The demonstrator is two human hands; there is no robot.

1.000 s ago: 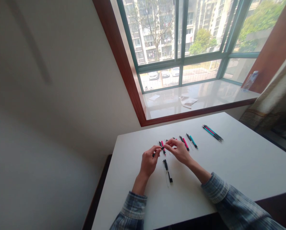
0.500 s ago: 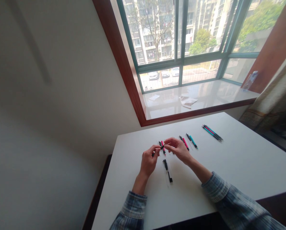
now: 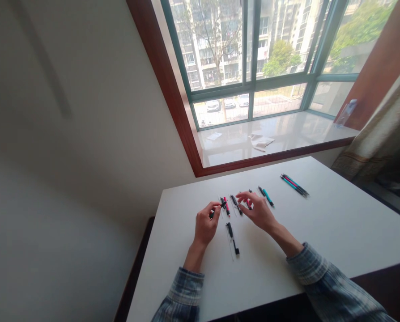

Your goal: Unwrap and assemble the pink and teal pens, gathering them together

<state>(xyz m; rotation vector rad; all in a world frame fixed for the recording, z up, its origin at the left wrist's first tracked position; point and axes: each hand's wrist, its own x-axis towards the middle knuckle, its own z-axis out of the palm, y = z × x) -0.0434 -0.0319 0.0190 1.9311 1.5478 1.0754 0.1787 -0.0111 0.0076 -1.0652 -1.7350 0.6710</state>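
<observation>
My white table (image 3: 334,223) underlies everything; my right hand (image 3: 258,211) hangs open at my left hand's (image 3: 205,225) three o'clock; from between them, intact pens (image 3: 295,185) lie at two, black pen parts (image 3: 230,230) at six, likely separated to avoid mixing; my left hand pinches a small black piece (image 3: 223,205), seemingly for control

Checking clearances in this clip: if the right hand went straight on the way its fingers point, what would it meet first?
Probably the black pen parts on the white table, just ahead of the right hand. Depth is unclear from this view, so it might pass above them.
</observation>
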